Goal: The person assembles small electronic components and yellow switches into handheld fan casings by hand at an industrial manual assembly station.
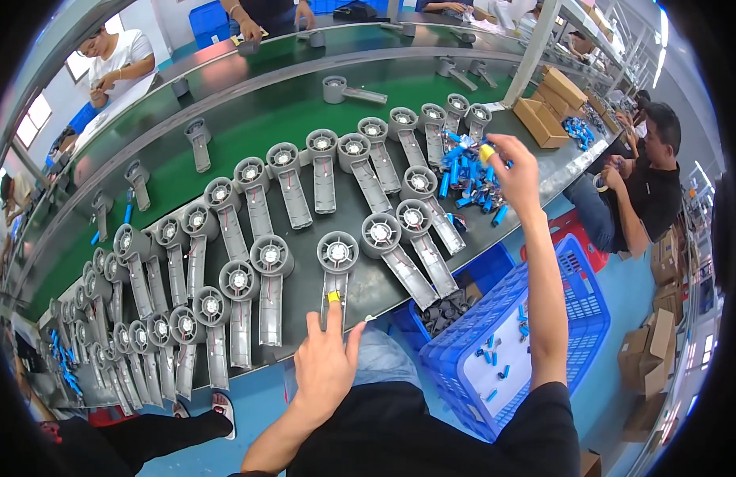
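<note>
Left hand [326, 364], fingers spread and grasping nothing, is laid on the handle end of a grey fan housing [336, 274] at lower centre of the frame; right hand [514, 168] is stretched to upper right, pinched on a blue battery cell [485, 154] over the cell pile [466, 181]. Step judged: cell fetching. Next move calls for the cell to be carried back and seated in the steadied housing

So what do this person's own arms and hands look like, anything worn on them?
Both forearms are bare. The left hand has a yellow cot on one fingertip; the right hand has one too. A short black sleeve shows on the right arm. No gloves or watch show.
</note>
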Motion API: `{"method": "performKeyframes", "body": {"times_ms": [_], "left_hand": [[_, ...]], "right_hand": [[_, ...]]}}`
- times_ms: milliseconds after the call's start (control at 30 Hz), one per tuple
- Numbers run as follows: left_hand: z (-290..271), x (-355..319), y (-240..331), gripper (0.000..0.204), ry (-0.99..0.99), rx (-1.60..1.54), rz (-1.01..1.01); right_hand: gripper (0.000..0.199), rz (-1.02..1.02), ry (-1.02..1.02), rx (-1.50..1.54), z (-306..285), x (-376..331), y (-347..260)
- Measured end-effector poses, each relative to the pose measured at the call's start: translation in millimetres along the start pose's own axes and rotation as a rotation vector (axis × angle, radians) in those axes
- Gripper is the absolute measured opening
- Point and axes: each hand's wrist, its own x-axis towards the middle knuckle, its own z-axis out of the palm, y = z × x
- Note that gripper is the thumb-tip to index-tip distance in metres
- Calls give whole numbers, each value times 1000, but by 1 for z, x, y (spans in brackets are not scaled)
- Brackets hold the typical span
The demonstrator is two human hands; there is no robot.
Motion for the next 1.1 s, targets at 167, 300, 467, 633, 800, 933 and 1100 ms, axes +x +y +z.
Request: {"method": "performKeyframes", "body": {"times_ms": [167, 300, 467, 633, 800, 933, 1100], "left_hand": [[1, 0, -7, 48, 26, -52, 53], [0, 1, -12, 47, 45, -72, 97], [-7, 1, -13, 45, -10, -102, 88], [-24, -5, -16, 39, 39, -107, 79], [-47, 21, -17, 26, 440, -212, 339], [-63, 51, -3, 34, 556, -368, 555], [-57, 67, -11, 47, 478, -495, 759]], "right_hand": [[28, -14, -194, -191, 9, -6, 11], [24, 156, -10, 109, 8, 1, 4], [24, 215, 101, 498, -5, 7, 14], [28, 394, 23, 827, -20, 10, -38], [35, 325, -209, 1213, -9, -11, -111], [42, 417, -361, 1535, 13, -39, -169], [48, 465, -607, 1450, 38, -71, -226]]}}
